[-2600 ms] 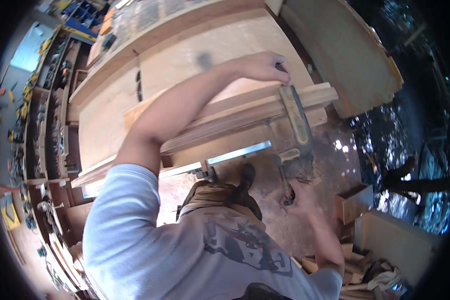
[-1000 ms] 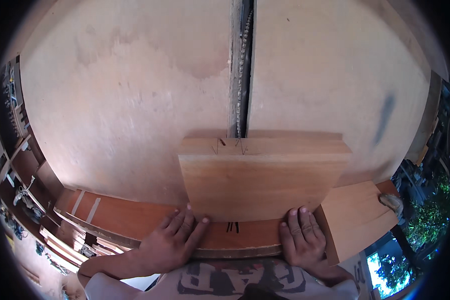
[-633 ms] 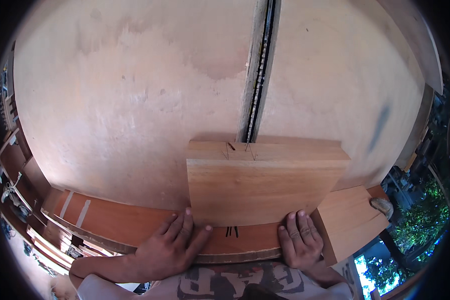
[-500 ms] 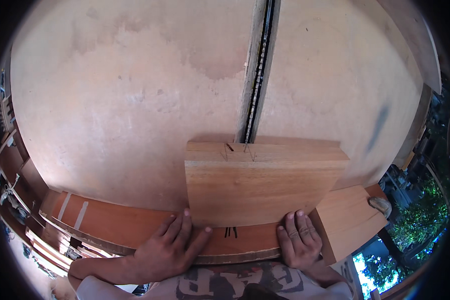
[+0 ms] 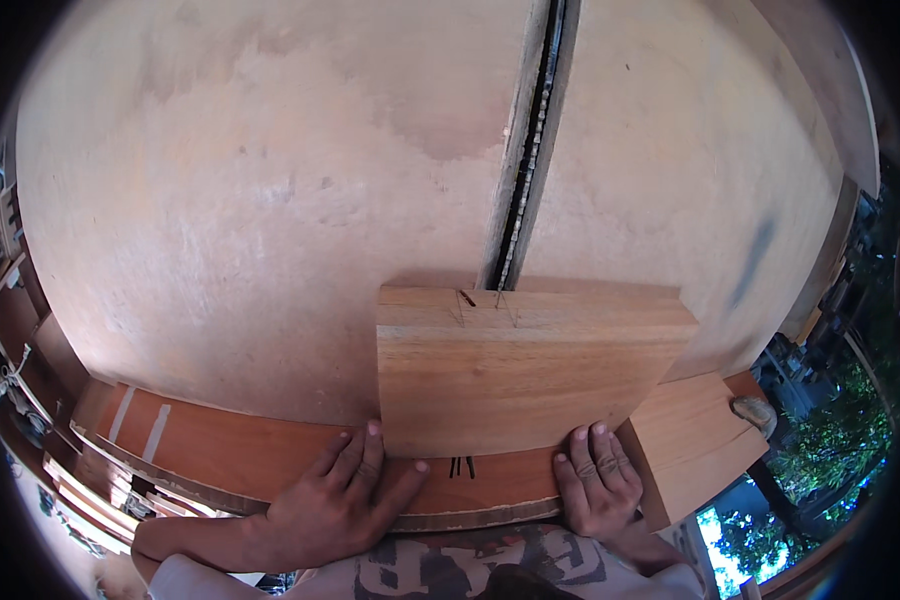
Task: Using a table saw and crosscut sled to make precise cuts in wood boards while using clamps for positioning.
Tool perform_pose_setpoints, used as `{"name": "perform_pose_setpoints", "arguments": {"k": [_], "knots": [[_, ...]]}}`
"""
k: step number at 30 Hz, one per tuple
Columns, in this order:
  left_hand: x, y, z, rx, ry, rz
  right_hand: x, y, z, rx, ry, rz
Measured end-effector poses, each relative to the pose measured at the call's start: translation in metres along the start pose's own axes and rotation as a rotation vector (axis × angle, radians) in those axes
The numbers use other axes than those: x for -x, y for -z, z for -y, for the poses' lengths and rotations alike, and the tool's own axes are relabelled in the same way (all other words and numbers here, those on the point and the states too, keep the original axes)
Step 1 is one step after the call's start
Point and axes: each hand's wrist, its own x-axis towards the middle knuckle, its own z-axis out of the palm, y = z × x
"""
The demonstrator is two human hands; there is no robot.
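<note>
A thick, pale-brown wooden board [image 5: 530, 385] lies across the near side of a large plywood tabletop [image 5: 220, 200]. Pencil lines and a small dark mark show on the narrow band along its far side. Beyond that band runs a long slot [image 5: 532, 150] with a toothed, chain-like strip inside, pointing away from me. My left hand [image 5: 335, 495] rests at the board's near left corner, fingertips against it, thumb spread along the reddish ledge [image 5: 270, 440]. My right hand [image 5: 600, 485] has its fingers stretched to the near right edge. Neither hand is wrapped round the board.
Another wooden block [image 5: 695, 435] sits right of my right hand, with a rounded grey-brown object [image 5: 755, 413] at its far end. Two pale strips [image 5: 157, 432] cross the ledge at left. Shelves with odds and ends stand at far left; green foliage [image 5: 840, 440] shows at right.
The whole view has shifted slightly, so the slot and board appear a little farther right. Both hands keep their places at the board's near edge.
</note>
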Motion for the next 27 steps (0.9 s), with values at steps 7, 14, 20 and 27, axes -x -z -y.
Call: {"name": "perform_pose_setpoints", "arguments": {"k": [7, 14, 20, 27], "knots": [[0.001, -0.002, 0.002, 0.020, -0.018, 0.009, -0.002, 0.000, 0.002, 0.054, -0.024, 0.019], [0.003, -0.002, 0.001, 0.026, -0.013, 0.024, -0.003, 0.004, 0.003, 0.048, -0.027, 0.026], [0.004, 0.025, 0.021, 0.431, 0.056, 0.079, -0.002, 0.000, 0.002, 0.042, -0.039, 0.007], [-0.004, 0.041, 0.074, -0.200, -0.564, -0.670, -0.001, 0.000, 0.004, 0.046, -0.068, -0.011]]}}
